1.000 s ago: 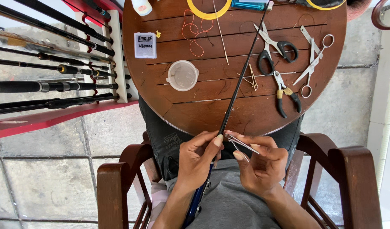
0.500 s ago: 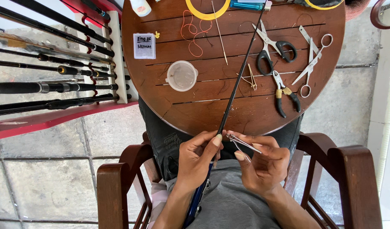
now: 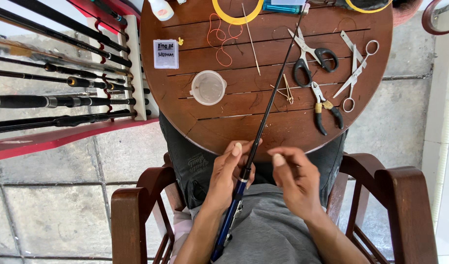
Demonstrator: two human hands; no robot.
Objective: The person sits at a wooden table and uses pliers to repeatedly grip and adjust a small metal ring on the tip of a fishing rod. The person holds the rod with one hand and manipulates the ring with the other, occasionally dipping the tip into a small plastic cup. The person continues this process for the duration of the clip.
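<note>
Round and brown, the wooden tabletop is sitting in front of a person in a wooden chair. One long thin fishing rod is lying across it, running from the far edge down into the person's lap, leaning a little to the left as it comes near. The left hand is wrapping its fingers around the rod where the black part meets the blue handle. The right hand is floating just beside the rod, on its right side, fingers loosely curled and holding nothing. So the left hand is nearer. On the tabletop I am counting two scissors, one pair of pliers, one plastic cup and one little box.
</note>
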